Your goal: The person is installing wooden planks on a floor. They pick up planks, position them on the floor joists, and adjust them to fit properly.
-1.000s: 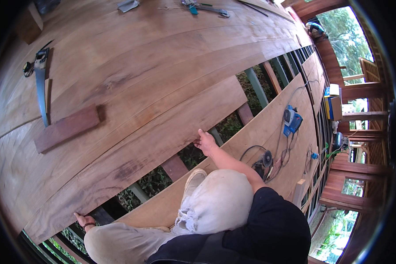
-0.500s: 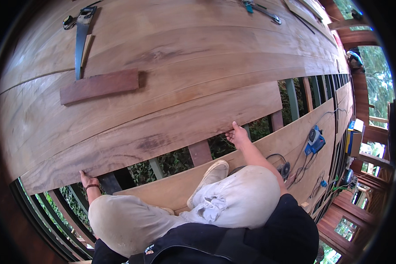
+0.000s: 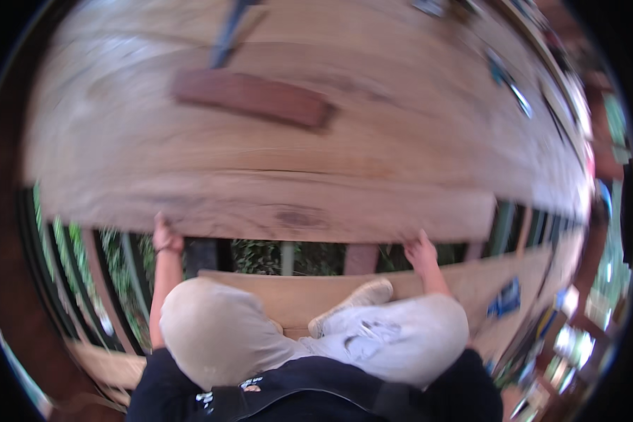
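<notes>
A long brown floorboard with a dark knot lies across the joists, its far edge against the laid planks. My left hand grips its near edge toward the left end, thumb on top and fingers partly hidden below. Nearer the board's right end, my right hand holds the same edge, its thumb on top; motion blur softens the fingers. A reddish-brown wood offcut rests on the planks beyond the board.
Open gaps with foliage below show between the joists. I sit with knees bent over a plywood sheet. A blue power tool lies on the right. Farther off are a handsaw and a blurred hand tool.
My view has swung, so the board now runs nearly level across it and the handsaw sits partly out of the picture. Both hands still hold the board's near edge.
</notes>
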Demonstrator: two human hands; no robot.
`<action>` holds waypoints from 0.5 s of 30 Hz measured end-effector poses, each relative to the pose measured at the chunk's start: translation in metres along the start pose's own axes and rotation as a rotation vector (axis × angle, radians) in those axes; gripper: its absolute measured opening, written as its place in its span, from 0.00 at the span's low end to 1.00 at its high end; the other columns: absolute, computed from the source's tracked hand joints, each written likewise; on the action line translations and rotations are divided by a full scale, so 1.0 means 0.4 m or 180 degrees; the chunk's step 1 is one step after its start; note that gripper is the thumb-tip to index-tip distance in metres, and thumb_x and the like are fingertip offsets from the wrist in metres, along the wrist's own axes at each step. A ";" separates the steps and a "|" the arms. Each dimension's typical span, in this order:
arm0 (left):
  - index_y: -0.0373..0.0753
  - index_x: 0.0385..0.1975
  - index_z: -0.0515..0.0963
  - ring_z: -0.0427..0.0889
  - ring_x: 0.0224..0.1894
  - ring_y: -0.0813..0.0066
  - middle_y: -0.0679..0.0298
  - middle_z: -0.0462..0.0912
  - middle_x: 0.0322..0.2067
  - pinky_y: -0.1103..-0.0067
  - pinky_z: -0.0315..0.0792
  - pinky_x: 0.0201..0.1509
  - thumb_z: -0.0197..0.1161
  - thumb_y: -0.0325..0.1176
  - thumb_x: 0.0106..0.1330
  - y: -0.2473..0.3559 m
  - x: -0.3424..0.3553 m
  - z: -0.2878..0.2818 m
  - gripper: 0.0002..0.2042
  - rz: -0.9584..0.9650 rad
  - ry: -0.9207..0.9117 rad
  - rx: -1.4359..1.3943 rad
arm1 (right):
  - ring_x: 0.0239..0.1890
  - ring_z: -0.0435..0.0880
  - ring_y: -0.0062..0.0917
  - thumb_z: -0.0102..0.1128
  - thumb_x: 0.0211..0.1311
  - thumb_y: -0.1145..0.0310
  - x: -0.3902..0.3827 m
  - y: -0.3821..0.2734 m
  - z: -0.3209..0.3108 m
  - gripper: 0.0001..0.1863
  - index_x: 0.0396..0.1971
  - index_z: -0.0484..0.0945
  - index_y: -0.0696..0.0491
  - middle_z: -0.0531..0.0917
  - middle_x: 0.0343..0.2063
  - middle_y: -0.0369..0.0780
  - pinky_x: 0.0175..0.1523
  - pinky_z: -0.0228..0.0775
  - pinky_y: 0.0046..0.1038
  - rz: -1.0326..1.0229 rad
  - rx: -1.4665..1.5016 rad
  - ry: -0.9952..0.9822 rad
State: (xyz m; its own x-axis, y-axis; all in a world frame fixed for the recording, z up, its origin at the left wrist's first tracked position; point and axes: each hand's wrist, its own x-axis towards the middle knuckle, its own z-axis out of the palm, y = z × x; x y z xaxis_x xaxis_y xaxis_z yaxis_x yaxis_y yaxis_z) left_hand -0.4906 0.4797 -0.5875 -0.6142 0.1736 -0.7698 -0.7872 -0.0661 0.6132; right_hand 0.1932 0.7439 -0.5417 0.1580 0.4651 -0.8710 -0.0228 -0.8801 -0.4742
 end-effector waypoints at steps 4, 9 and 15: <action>0.31 0.62 0.69 0.74 0.60 0.60 0.56 0.76 0.60 0.62 0.68 0.64 0.69 0.48 0.65 -0.006 -0.001 0.048 0.33 0.0452 0.0414 0.0023 | 0.49 0.79 0.36 0.53 0.67 0.36 0.008 0.045 -0.071 0.33 0.53 0.72 0.53 0.82 0.45 0.45 0.49 0.72 0.40 0.0132 -0.0296 0.0008; 0.34 0.56 0.73 0.82 0.51 0.59 0.55 0.82 0.51 0.58 0.76 0.52 0.62 0.49 0.70 -0.012 -0.041 -0.003 0.25 0.0108 0.0422 0.0465 | 0.14 0.80 0.34 0.54 0.70 0.45 -0.040 -0.145 -0.020 0.27 0.35 0.75 0.60 0.81 0.16 0.46 0.17 0.71 0.32 0.0358 -0.3433 0.0194; 0.34 0.45 0.78 0.87 0.42 0.61 0.53 0.87 0.38 0.63 0.78 0.47 0.58 0.52 0.71 0.137 -0.055 -0.114 0.22 -0.0457 0.0245 0.2300 | 0.23 0.84 0.39 0.58 0.68 0.61 -0.121 -0.367 0.490 0.17 0.27 0.75 0.61 0.82 0.19 0.50 0.30 0.74 0.41 -0.2506 -0.5407 -0.0620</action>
State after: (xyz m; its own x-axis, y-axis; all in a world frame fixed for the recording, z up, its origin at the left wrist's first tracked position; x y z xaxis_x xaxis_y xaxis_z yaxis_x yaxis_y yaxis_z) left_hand -0.5226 0.4274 -0.5450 -0.5311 0.0608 -0.8452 -0.6434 0.6201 0.4489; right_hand -0.0047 0.8691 -0.4553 -0.4580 0.6515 -0.6048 0.8810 0.4234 -0.2111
